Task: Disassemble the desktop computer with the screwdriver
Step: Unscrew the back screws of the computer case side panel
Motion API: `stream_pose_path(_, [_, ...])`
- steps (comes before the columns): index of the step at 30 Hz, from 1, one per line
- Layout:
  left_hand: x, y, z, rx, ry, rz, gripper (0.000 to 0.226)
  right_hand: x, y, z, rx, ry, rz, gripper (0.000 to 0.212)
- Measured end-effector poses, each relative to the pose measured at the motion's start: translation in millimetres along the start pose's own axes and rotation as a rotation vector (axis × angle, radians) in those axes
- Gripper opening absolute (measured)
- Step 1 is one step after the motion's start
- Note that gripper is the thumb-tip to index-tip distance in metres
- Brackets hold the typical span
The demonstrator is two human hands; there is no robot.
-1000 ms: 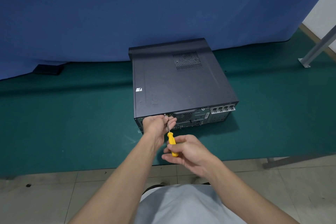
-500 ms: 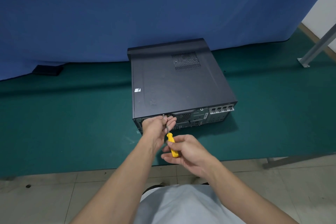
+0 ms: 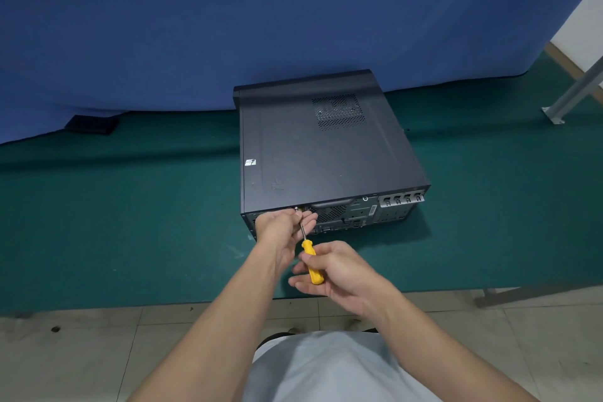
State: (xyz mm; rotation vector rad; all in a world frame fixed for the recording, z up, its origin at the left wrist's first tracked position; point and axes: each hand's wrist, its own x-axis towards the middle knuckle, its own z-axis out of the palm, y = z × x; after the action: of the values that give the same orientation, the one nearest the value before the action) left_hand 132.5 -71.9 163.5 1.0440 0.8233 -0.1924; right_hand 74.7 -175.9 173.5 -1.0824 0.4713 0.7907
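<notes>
Before blue curtain [image 3: 293,26], on green mat [image 3: 130,206], computer [image 3: 319,153]; left hand [image 3: 280,228] pinches screwdriver [image 3: 307,250] shaft, right hand [image 3: 342,274] grips handle.

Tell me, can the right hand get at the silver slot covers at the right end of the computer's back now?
Probably yes. The slot covers face the person, and only bare green mat lies between them and the right hand, though it holds the screwdriver.

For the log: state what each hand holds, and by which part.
Right hand holds the screwdriver by its yellow handle; left hand pinches its shaft near the tip, at the computer's rear.
</notes>
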Motion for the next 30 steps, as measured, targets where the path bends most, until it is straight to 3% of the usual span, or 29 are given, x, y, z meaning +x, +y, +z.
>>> stream_pose_path(5, [6, -5, 4, 0.279, 0.169, 0.111, 0.014, 5, 11, 8, -0.289, 0.160, -0.097, 0.006])
stream_pose_path(10, [1, 0, 6, 0.135, 0.078, 0.060, 0.015, 0, 1, -5, 0.075, -0.095, 0.085, 0.014])
stream_pose_path(12, [-1, 1, 4, 0.037, 0.016, 0.009, 0.013, -2, -1, -6, 0.108, -0.093, 0.075, 0.012])
stream_pose_path(14, [-1, 1, 2, 0.042, 0.016, 0.002, 0.008, -1, 1, -2, -0.038, 0.035, 0.006, 0.006])
stream_pose_path(17, [3, -2, 2, 0.340, 0.150, 0.135, 0.011, 0, 4, 6, -0.380, 0.222, -0.094, 0.005])
stream_pose_path(19, [4, -2, 4, 0.431, 0.194, 0.192, 0.010, 2, 5, 6, -0.478, 0.264, -0.115, 0.010])
stream_pose_path(21, [4, -1, 6, 0.379, 0.189, 0.169, 0.007, 2, 3, 4, -0.403, 0.204, -0.089, 0.008])
stream_pose_path(24, [-1, 0, 6, 0.139, 0.090, 0.073, 0.010, 1, -2, -4, -0.041, -0.014, 0.049, 0.013])
stream_pose_path(26, [-3, 1, 4, 0.041, 0.047, 0.036, 0.014, 2, -3, -7, 0.058, -0.074, 0.069, 0.012])
stream_pose_path(30, [-4, -2, 3, 0.032, 0.054, 0.031, 0.011, 5, 3, 1, -0.205, 0.145, -0.050, 0.015])
